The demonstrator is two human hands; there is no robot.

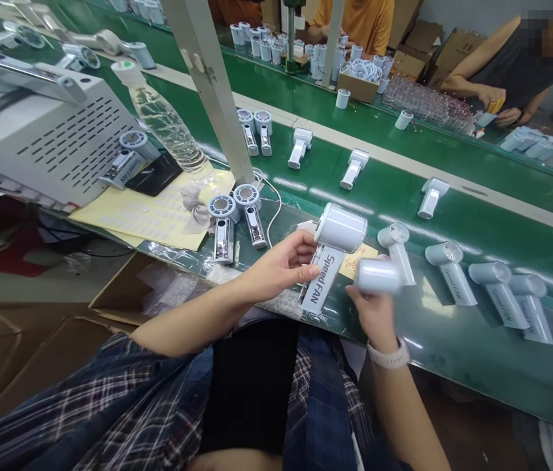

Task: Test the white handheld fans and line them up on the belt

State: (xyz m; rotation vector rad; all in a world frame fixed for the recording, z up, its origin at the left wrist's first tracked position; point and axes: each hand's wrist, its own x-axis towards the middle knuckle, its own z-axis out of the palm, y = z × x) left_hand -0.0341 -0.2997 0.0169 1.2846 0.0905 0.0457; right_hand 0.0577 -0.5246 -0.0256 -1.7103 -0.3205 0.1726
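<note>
My left hand (284, 265) is closed around the handle of a light-blue handheld fan (341, 227). That fan is tilted, its round head up and the lettering "Speed FAN" on its handle facing me. Close by on the right, my right hand (377, 320) grips a second handheld fan (379, 275), smeared by motion; its handle is hidden by the hand. Just beyond the right hand, another fan (398, 252) lies on the green bench (433, 333). Left of my left hand lie two fans, one a fan with its handle interior exposed (223, 229).
Several fans (457, 282) lie along the right of the bench. A green conveyor (384, 173) carries more fans behind. On the left are a plastic bottle (168, 127), a yellow sheet (168, 226) and a perforated white machine (80, 134). A metal post (212, 85) rises nearby. Co-workers sit opposite.
</note>
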